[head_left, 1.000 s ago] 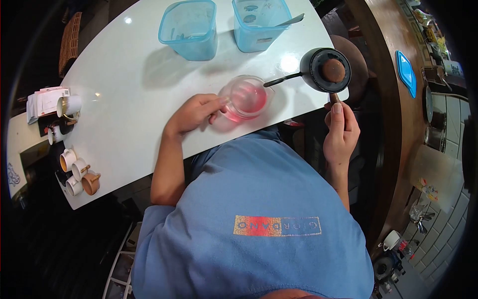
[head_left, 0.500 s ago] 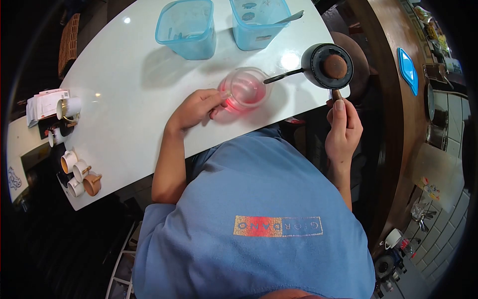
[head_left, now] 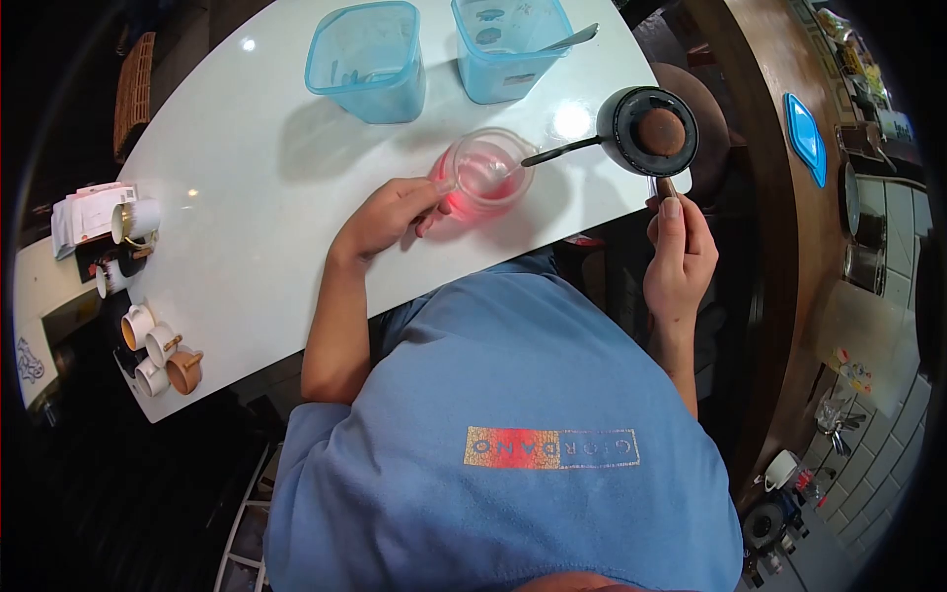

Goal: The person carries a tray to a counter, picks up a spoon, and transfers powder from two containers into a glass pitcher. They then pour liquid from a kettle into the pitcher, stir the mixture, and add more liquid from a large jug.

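On the white table (head_left: 247, 197) stands a clear glass cup (head_left: 483, 202) with pinkish-red liquid in it. My left hand (head_left: 404, 207) is closed around the cup's handle at its left side. In my right hand (head_left: 681, 247) is the brown handle of a black gooseneck kettle (head_left: 619, 156) with a round brown lid knob. Its thin spout points left, with the tip over the cup's right rim. A faint clear streak runs from the spout tip into the cup.
Two translucent blue tubs (head_left: 370, 99) (head_left: 508, 74) stand farther back; a spoon (head_left: 572, 39) leans in the right one. Several small cups (head_left: 184, 371) sit at the table's left end, near papers (head_left: 94, 212). A blue lid (head_left: 806, 138) lies on the wooden counter (head_left: 774, 326) at right.
The streak from the spout into the cup shows more plainly. Both hands keep their holds, and the kettle stays nearly still; the view has shifted slightly.
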The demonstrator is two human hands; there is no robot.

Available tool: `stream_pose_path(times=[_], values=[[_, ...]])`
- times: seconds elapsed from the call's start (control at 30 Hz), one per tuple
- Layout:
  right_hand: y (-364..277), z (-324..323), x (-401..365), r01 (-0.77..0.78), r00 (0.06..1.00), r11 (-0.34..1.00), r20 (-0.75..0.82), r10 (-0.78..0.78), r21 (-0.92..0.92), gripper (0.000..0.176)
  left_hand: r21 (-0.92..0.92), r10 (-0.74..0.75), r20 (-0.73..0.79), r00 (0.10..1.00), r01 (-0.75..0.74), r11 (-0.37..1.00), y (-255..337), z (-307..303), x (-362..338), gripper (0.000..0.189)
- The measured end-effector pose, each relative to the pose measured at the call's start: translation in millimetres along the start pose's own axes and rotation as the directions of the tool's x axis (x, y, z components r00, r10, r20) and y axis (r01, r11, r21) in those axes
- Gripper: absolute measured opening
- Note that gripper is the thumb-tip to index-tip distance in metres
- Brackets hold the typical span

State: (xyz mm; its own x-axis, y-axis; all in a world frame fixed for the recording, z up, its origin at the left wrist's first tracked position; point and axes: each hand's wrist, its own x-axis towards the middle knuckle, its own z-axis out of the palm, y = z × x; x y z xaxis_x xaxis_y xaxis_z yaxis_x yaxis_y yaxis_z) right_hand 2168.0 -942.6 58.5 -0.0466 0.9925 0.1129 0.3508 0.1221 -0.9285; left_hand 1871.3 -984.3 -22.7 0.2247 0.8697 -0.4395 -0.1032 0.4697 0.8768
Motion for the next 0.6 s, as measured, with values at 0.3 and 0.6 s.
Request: stream_pose_path(times=[0.3, 0.6], values=[[-3.0, 1.1, 1.2, -0.018, 1.0, 1.0, -0.003, 0.018, 0.024, 0.03, 0.079, -0.001, 0.033, 0.999, -0.001, 0.997, -0.9, 8.8, 6.3, 0.042], [-6.1, -0.1, 0.6, -0.001, 1.0, 1.0, -0.004, 0.001, -0.005, 0.031, -0.019, 0.001, -0.013, 1.0, -0.002, 1.0, 6.8, 15.3, 12.0, 0.042]])
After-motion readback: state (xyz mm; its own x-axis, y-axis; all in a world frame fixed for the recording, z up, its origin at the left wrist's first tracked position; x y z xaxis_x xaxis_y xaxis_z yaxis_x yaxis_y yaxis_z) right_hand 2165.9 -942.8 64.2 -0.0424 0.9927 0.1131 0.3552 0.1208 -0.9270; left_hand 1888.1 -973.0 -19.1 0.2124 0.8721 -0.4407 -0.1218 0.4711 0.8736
